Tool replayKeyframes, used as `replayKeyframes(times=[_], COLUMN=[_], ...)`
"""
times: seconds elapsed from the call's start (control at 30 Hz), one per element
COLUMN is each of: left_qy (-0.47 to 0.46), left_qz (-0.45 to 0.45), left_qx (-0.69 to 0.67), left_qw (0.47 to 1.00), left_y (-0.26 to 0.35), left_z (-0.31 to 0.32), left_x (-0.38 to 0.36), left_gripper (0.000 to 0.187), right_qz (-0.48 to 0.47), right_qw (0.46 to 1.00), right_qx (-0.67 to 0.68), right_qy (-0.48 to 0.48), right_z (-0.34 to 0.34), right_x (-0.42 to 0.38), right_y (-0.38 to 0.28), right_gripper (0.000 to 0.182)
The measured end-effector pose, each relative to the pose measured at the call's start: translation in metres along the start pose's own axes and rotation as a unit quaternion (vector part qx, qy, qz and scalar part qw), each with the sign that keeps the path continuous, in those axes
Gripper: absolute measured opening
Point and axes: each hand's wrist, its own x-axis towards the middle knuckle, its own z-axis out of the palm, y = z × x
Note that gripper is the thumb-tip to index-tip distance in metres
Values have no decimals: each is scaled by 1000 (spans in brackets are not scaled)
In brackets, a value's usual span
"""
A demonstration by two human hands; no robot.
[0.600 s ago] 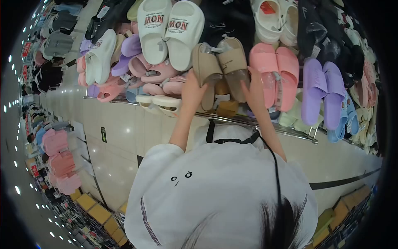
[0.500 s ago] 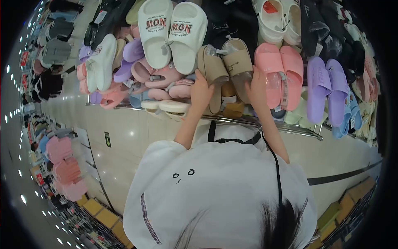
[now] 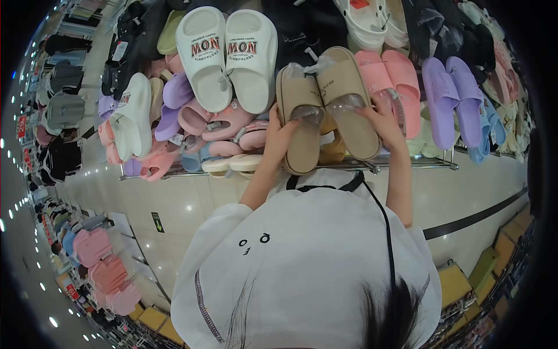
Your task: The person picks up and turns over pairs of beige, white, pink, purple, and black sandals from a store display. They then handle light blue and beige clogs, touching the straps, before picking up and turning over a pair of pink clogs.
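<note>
Between my hands is a pair of tan slide sandals (image 3: 305, 93), joined by a tag loop and with clear plastic in their toes. My left hand (image 3: 279, 136) grips the outer edge of the left sandal, thumb over its footbed. On the other side my right hand (image 3: 382, 125) holds the right sandal's edge, its thumb at the strap opening. White slides with printed lettering (image 3: 203, 67) stand just left of the pair. Pink slides (image 3: 407, 87) sit behind my right hand, partly hidden by it.
A metal rack rail (image 3: 418, 166) runs along the display's front edge. Purple slides (image 3: 456, 110) hang at the right, and pink clogs (image 3: 224, 125) are piled at the left. Tiled floor (image 3: 186, 203) and clothes racks (image 3: 67, 110) lie further left.
The tan sandals have come nearer and look larger, their toe ends spread further apart. Both hands have moved with them, and the view has shifted slightly.
</note>
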Motion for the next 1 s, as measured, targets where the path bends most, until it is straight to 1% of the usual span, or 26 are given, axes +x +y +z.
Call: replayKeyframes(times=[0.03, 0.1, 0.13, 0.17, 0.2, 0.23, 0.3, 0.33, 0.4, 0.47, 0.53, 0.57, 0.6, 0.63, 0.67, 0.7, 0.73, 0.77, 0.8, 0.83, 0.87, 0.9, 0.97, 1.0], left_qy=[-1, -44, -44, -47, -50, -49, -62, -62, -13, -5, 6, 10, 14, 17, 39, 60, 63, 69, 75, 76, 81, 86, 67, 49], left_qz=[-1, 70, 71, 101, 130, 131, 164, 165, 204, 208, 209, 206, 204, 205, 226, 246, 245, 232, 218, 218, 220, 223, 212, 198], left_qx=[-2, 67, 65, 158, 250, 249, 326, 326, 420, 417, 411, 382, 352, 352, 341, 330, 331, 306, 282, 282, 294, 306, 308, 309], left_qw=[1000, 994, 994, 981, 958, 958, 929, 929, 884, 885, 887, 901, 913, 913, 912, 909, 909, 921, 931, 931, 927, 922, 925, 929], left_y=[1, 8, 17, 30, 38, 40, 42, 42, 40, 37, 30, 25, 19, 14, 7, 4, 0, -2, -5, -8, -12, -15, -30, -31], left_z=[0, -2, -2, -2, -3, -3, -3, 0, 11, 19, 27, 30, 32, 33, 33, 33, 34, 35, 36, 37, 40, 41, 39, 40], left_x=[1, 1, 0, -1, -1, -1, 2, 1, -1, 0, 0, 2, 4, 6, 8, 8, 8, 7, 6, 4, 2, 1, 1, 1], left_gripper=[73, 73, 73, 74, 75, 75, 77, 77, 77, 77, 78, 78, 78, 78, 78, 78, 78, 78, 79, 79, 79, 80, 77, 74], right_qz=[1, 17, 0, -1, -37, -73, -74, -75, -72, -69, 21, 21, 33, 44, 43, 26, 10, 10, -17, -44, -50, -51, -115, -122], right_qw=[1000, 999, 1000, 1000, 998, 992, 991, 991, 991, 991, 1000, 1000, 996, 987, 987, 986, 984, 984, 982, 979, 978, 978, 983, 987], right_qx=[-2, 31, 10, 8, -43, -93, -99, -103, -99, -95, 16, 15, 85, 154, 152, 165, 178, 178, 189, 200, 201, 202, 138, 94], right_qy=[1, 19, 24, 23, 30, 37, 42, 49, 55, 65, 17, 16, -1, -20, -23, -20, -18, -20, -9, 2, -23, -23, -37, -42], right_z=[-5, -15, -22, -27, -30, -32, -35, -35, -34, -32, -31, -28, -25, -21, -17, -13, -7, 0, 8, 13, 14, 17, 29, 34], right_x=[-8, -20, -24, -29, -34, -38, -43, -44, -48, -50, -48, -48, -47, -45, -44, -44, -44, -45, -47, -48, -44, -45, -49, -53], right_y=[-8, -16, -16, -19, -23, -25, -28, -29, -34, -36, -37, -37, -38, -39, -39, -38, -36, -36, -35, -33, -23, -24, -29, -32], right_gripper=[42, 42, 43, 43, 43, 43, 43, 44, 44, 44, 51, 51, 54, 57, 57, 52, 47, 47, 47, 47, 53, 53, 57, 58])
